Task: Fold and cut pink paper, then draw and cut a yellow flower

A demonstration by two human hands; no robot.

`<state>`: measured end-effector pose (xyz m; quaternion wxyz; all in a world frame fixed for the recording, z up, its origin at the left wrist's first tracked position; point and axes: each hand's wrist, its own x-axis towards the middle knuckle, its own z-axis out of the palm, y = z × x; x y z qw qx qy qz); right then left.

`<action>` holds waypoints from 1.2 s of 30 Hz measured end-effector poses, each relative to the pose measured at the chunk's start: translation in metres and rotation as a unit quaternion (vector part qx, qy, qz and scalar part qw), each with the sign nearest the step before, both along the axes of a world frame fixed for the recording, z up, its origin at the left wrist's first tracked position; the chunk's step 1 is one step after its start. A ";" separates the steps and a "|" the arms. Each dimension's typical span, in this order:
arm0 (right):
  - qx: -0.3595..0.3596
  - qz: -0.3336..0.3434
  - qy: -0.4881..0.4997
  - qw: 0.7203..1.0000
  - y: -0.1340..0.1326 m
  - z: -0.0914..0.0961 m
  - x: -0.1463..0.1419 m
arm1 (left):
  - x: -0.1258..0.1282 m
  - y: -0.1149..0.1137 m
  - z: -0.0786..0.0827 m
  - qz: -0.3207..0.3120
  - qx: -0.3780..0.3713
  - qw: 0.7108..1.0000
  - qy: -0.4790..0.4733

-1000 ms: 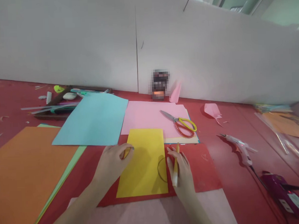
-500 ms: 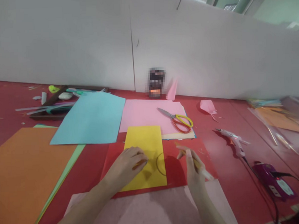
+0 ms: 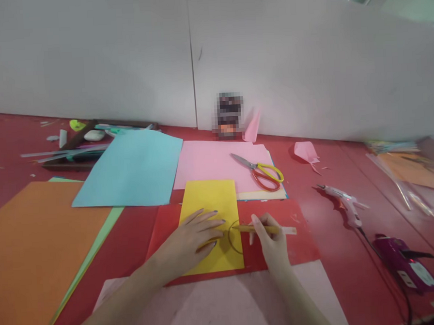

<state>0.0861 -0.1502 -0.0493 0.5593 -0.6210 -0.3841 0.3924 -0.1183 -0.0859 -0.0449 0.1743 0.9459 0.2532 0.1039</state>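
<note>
A yellow paper sheet (image 3: pixel 209 201) lies on a red sheet (image 3: pixel 279 246) in front of me. My left hand (image 3: pixel 192 239) rests flat on the yellow sheet, fingers stretched out. My right hand (image 3: pixel 270 244) grips a yellow pencil (image 3: pixel 264 229), held level with its tip pointing left at a dark curved line (image 3: pixel 231 239) drawn near the yellow sheet's right edge.
Blue (image 3: pixel 130 172), pink (image 3: pixel 210 165) and orange (image 3: pixel 36 249) sheets lie around. Scissors with yellow and red handles (image 3: pixel 264 172) lie on the pink sheet. A glue gun (image 3: pixel 345 204) and its purple plug box (image 3: pixel 400 262) sit at the right. Tools are heaped at the back left (image 3: pixel 78 145). White boards stand behind.
My left hand slid from the yellow sheet's left edge onto its middle and spread flat. My right hand swung the pencil from upright to level, its tip now at the curve.
</note>
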 end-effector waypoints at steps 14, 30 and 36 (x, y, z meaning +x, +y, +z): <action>-0.026 0.036 -0.021 0.999 -0.001 -0.007 0.000 | -0.002 0.001 0.003 -0.010 -0.040 0.999 -0.015; -0.027 0.044 -0.045 0.998 0.000 -0.009 0.001 | -0.002 0.001 0.003 -0.005 -0.037 0.999 -0.017; -0.021 0.023 -0.048 0.998 0.000 -0.007 0.001 | -0.002 0.002 0.003 -0.005 -0.038 0.999 -0.025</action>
